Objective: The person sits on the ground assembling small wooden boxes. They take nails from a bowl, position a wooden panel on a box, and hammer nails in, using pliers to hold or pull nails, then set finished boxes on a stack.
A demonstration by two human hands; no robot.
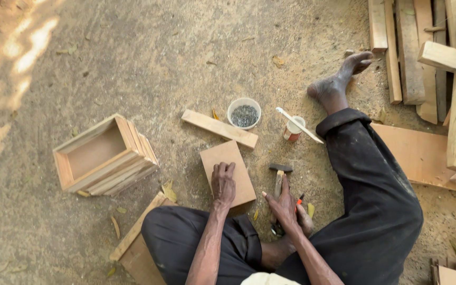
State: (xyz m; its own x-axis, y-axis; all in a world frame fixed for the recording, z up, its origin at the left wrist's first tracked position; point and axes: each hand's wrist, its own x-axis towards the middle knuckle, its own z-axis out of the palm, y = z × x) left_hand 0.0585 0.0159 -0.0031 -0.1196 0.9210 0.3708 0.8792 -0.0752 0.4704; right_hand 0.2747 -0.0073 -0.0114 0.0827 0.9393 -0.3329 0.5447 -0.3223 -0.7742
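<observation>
On the sandy ground at your far left lies an open wooden box (105,154) tipped on its side, well apart from your hands. Nearer your left knee, a flat board (136,246) pokes out from under your leg. Your left hand (223,183) rests palm down with fingers loosely curled on a small square wooden panel (228,171), pressing it rather than gripping it. Beyond the panel lies a short wooden slat (219,128), and just past that a white bowl of nails (244,113). Your right hand (286,208) lies over the handle of a hammer (279,178) on the ground, fingers spread and not closed around it. A small cup with a stick (294,127) stands by your right leg, and 1 pile of timber planks (428,58) fills the far right.
</observation>
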